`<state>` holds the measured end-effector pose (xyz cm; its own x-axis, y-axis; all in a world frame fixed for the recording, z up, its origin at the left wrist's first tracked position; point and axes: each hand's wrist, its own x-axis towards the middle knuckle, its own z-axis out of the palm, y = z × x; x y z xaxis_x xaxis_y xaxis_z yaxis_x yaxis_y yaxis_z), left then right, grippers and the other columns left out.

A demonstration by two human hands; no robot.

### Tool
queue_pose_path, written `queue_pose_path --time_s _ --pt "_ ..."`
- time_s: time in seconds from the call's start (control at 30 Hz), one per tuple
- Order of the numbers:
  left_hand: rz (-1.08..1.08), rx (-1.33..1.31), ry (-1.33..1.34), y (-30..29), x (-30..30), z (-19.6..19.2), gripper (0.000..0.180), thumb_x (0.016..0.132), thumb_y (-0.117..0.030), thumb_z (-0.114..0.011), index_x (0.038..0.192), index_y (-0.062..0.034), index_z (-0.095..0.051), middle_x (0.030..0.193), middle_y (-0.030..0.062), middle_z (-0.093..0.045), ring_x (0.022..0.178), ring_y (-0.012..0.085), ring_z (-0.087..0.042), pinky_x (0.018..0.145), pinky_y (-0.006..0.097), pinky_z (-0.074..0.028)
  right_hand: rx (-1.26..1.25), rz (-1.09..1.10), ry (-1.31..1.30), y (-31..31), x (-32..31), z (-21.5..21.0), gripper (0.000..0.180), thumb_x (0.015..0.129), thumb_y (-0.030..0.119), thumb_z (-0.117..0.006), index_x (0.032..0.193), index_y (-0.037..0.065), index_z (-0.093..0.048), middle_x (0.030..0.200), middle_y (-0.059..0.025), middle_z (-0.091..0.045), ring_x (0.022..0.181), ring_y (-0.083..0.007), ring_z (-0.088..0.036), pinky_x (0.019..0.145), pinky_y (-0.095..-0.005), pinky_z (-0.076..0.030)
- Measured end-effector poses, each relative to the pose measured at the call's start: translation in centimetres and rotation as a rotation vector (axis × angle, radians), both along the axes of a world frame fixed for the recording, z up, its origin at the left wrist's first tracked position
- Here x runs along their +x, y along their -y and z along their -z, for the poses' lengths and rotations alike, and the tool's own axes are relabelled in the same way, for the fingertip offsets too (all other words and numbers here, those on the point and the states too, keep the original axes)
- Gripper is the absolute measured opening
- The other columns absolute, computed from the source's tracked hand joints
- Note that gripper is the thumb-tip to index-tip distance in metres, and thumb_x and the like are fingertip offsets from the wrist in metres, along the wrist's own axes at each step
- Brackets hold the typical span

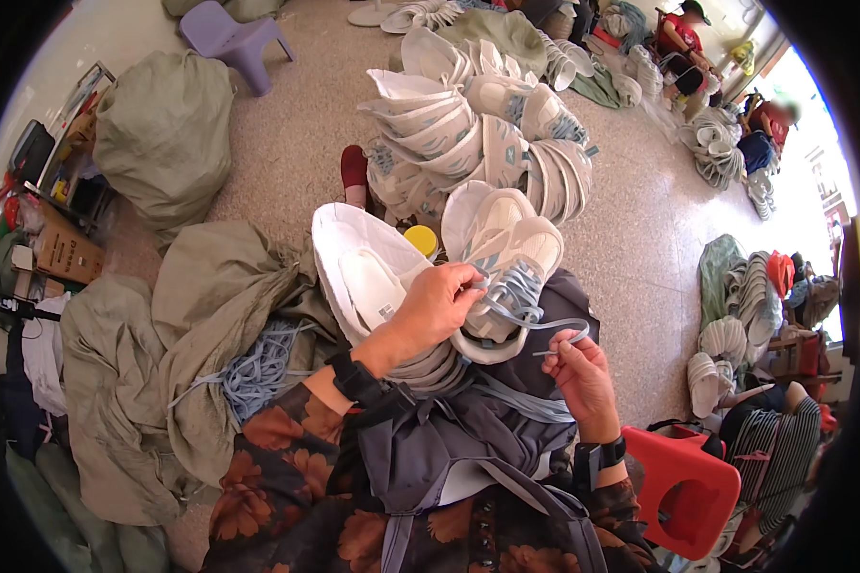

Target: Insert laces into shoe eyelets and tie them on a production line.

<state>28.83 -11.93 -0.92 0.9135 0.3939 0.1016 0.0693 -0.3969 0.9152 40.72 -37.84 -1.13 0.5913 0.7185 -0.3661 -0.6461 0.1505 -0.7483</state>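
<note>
Across my lap lies a white and beige sneaker upper (524,250) with blue-grey trim, its toe pointing away from me. A blue-grey shoelace (554,324) zigzags through its eyelets. My left hand (438,304) is closed at the left eyelet edge; a bit of lace shows by the fingertips. Off to the right, my right hand (580,374) pinches the lace's loose end, with a slack loop running back to the upper. Left of it, partly under my left forearm, rests a stack of white uppers (354,250).
A bundle of blue-grey laces (269,368) lies on olive cloth sacks (225,286) at my left. Ahead are piled uppers (487,134) and a yellow lid (420,239). A red stool (683,487) stands at right, a purple chair (234,40) at far left. Other people sit at far right.
</note>
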Motion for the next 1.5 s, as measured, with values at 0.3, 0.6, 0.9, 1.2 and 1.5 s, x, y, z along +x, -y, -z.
queue_pose_path --time_s 0.3,0.6,0.9,1.2,1.5 --pt "-0.199 -0.258 0.092 2.9 -2.2 2.3 0.018 0.096 -0.01 -0.068 0.101 0.0063 -0.064 0.086 0.0047 -0.069 0.079 0.0102 -0.063 0.07 0.028 -0.051 -0.179 -0.302 0.255 -4.5 -0.7 -1.5 0.025 0.105 0.015 -0.056 0.117 -0.004 -0.066 0.104 -0.0089 -0.07 0.083 -0.0125 -0.066 0.077 -0.0283 -0.056" --pt "-0.15 -0.032 0.089 4.2 -3.5 0.6 0.009 0.09 0.003 -0.068 0.097 0.0012 -0.063 0.095 0.0136 -0.068 0.086 0.0275 -0.068 0.075 0.033 -0.052 -0.271 -0.268 0.75 -7.3 -1.4 -3.7 0.014 0.1 0.003 -0.058 0.107 -0.005 -0.067 0.129 -0.0108 -0.06 0.079 -0.0103 -0.063 0.073 -0.0259 -0.053" --pt "-0.145 -0.06 0.113 4.2 -3.5 0.1 0.014 0.087 0.009 -0.066 0.098 0.001 -0.063 0.096 0.0137 -0.068 0.09 0.0309 -0.069 0.078 0.035 -0.054 -0.282 -0.489 1.197 -6.5 -1.0 -3.8 0.017 0.09 -0.005 -0.06 0.106 -0.003 -0.067 0.115 -0.0176 -0.066 0.099 -0.0348 -0.069 0.084 -0.0372 -0.055" --pt "-0.14 -0.032 0.111 4.3 -3.5 0.1 0.015 0.085 0.009 -0.066 0.097 0.0006 -0.062 0.097 0.0139 -0.068 0.089 0.0318 -0.068 0.078 0.036 -0.054 -0.285 -0.466 1.161 -6.2 -1.2 -3.4 0.017 0.089 -0.005 -0.062 0.106 -0.003 -0.067 0.116 -0.0179 -0.067 0.1 -0.0345 -0.069 0.085 -0.0372 -0.055" --pt "-0.131 0.024 0.105 4.6 -3.5 0.2 0.016 0.083 0.008 -0.069 0.096 0.0001 -0.062 0.096 0.014 -0.068 0.088 0.0335 -0.068 0.076 0.037 -0.054 -0.308 -0.412 1.32 -6.5 -0.7 -3.2 0.018 0.088 -0.004 -0.065 0.105 -0.003 -0.067 0.118 -0.0187 -0.066 0.096 -0.0379 -0.07 0.08 -0.0401 -0.058"
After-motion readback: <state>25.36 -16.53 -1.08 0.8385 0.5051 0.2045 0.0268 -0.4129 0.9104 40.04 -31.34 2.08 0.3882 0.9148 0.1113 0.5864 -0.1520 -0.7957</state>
